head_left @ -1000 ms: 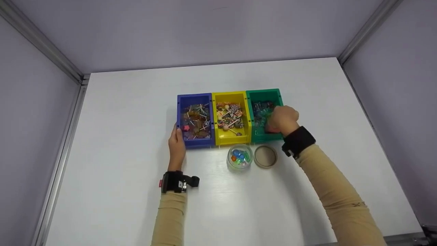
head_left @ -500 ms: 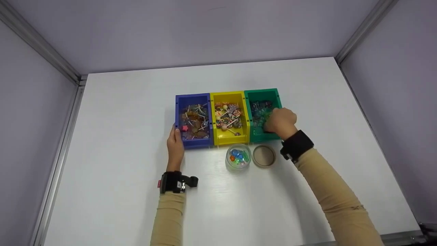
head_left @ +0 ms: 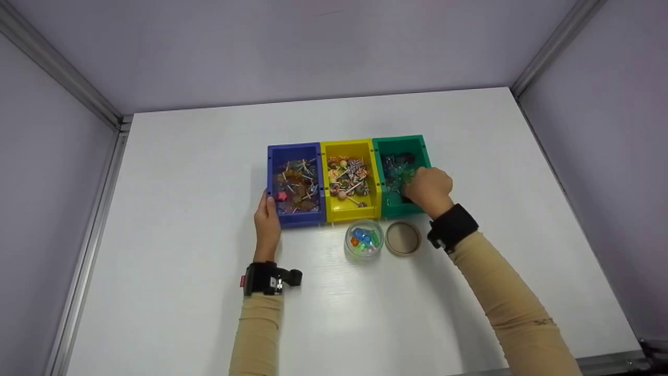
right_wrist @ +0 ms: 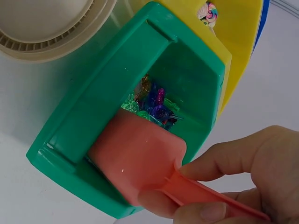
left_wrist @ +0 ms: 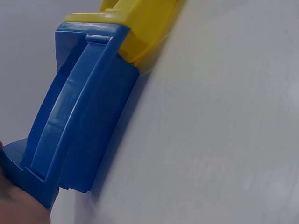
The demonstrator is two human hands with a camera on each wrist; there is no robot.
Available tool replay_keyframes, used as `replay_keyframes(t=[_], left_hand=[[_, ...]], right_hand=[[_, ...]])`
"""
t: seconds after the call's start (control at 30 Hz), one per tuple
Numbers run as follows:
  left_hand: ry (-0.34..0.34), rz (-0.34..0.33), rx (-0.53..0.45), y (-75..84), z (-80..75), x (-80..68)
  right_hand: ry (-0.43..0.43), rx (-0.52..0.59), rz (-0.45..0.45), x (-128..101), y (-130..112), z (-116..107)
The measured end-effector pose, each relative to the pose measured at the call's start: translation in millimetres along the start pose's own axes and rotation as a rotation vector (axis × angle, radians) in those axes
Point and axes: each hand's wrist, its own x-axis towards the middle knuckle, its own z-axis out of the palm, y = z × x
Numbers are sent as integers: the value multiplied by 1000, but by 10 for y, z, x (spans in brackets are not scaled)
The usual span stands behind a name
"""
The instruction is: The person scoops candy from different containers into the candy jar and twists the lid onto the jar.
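You see bright, even light and soft shadows on the white matte table (head_left: pixel 182 209); both wrist views are slightly blurred.

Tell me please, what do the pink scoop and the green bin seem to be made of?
The pink scoop, held by the right hand, looks like matte moulded plastic: one even colour, thin wall, rounded corners. The green bin also looks like moulded plastic, slightly glossy, with soft highlights on its rim and stepped, moulded edges. Neither shows grain or a metal shine.
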Motion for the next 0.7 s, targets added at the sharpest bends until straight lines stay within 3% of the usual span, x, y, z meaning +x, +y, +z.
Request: replay_keyframes(t=[0.43, 0.7], left_hand=[[-7, -7, 2, 6, -5, -6], [1, -20, 15, -4, -7, 0]], right_hand=[[13, 28, 22, 4, 14, 47], [96, 87, 16, 20, 37, 166]])
